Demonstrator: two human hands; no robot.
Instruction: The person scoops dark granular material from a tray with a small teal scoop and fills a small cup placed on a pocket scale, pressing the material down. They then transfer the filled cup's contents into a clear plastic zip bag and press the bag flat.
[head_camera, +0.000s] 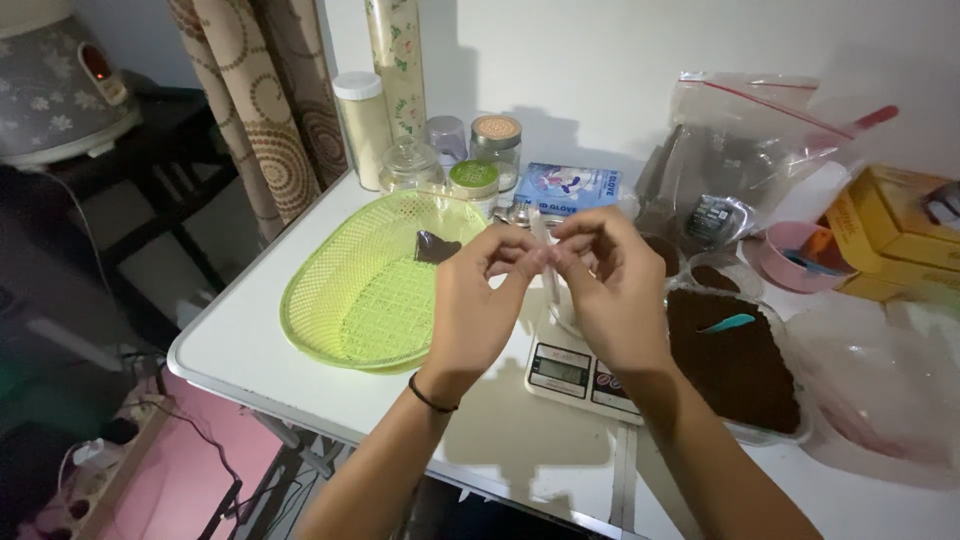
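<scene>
My left hand (478, 300) and my right hand (610, 285) are raised together over a white table (300, 340), fingertips almost touching. Both pinch a small clear plastic bag (545, 262) that hangs between them. Below my right hand sits a small white digital kitchen scale (575, 372). A lime-green woven plastic basket (350, 295) lies to the left, with one small dark filled packet (436, 247) inside. To the right is a clear tray of dark brown powder (735, 365) with a teal scoop (727, 323) stuck in it.
Jars and bottles (440, 150) stand at the back by a blue box (566, 188). A large clear zip bag (740, 150), a pink cup (795, 255) and yellow boxes (890, 230) lie right. A curtain (265, 110) hangs left; the table edge is close.
</scene>
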